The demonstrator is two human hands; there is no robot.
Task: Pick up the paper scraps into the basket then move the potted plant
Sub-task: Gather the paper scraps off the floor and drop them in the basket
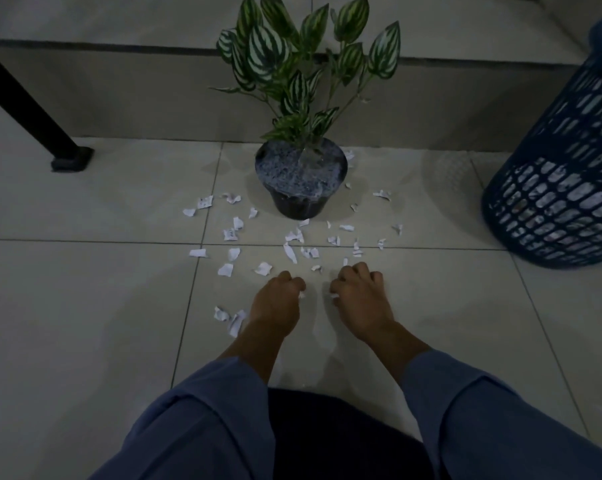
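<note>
**Step in hand.** Collection of the paper scraps (295,235), first part of the task. The left hand (277,301) and the right hand (360,299) are lowered to the floor (84,306), side by side but apart. The fingers (294,282) of both hands are curled inward. A white scrap shows at the tips of each hand, so each is judged to be gripping paper already gathered.

**Location of task items.**
- Loose scraps: on the floor, mostly just beyond the fingers. More lie to the far left of the left fingers, and two lie beside the left wrist.
- Potted plant (301,181): upright, straight beyond the fingers, past the scrap field. Some scraps lie close to its base.
- Basket (552,188): well to the right of the right fingers and further out. Pale material shows through its lattice.

**Next move.** Either pinch more of the nearest scraps without losing those held, or carry both handfuls rightward and release them over the basket rim. The plant should not be moved until the floor is cleared.

**Count.**
- Hands: two.
- Potted plant: one.
- Basket: one.
- Loose scraps: roughly thirty. The smallest blur, so no exact figure can be given.
- Black leg (32,105), far left of the fingers: one.
</note>
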